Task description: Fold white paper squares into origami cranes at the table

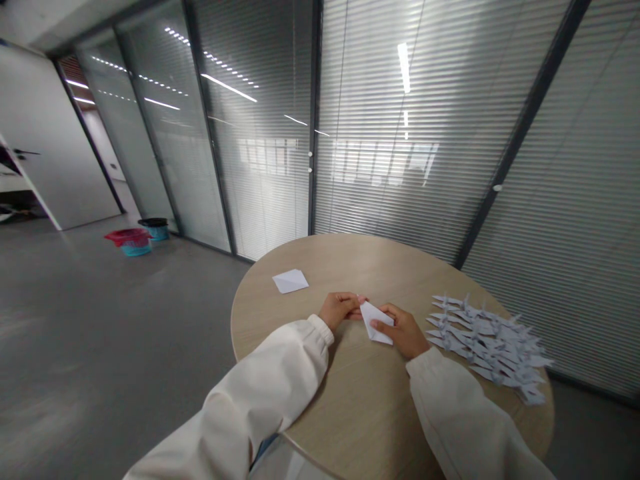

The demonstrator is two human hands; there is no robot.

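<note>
A folded white paper is held between my two hands over the middle of the round table. My left hand pinches its upper left corner with the fingertips. My right hand grips the right side, thumb on top and fingers behind. Another white paper, creased and with some corners folded, lies flat on the table to the left, beyond my left hand. Many small folded white paper cranes are grouped closely in rows on the right side, beside my right hand.
The round wooden table stands close to a glass partition with blinds. Two bins, one with a red liner and one with a black liner, stand on the floor at the left, near a white door.
</note>
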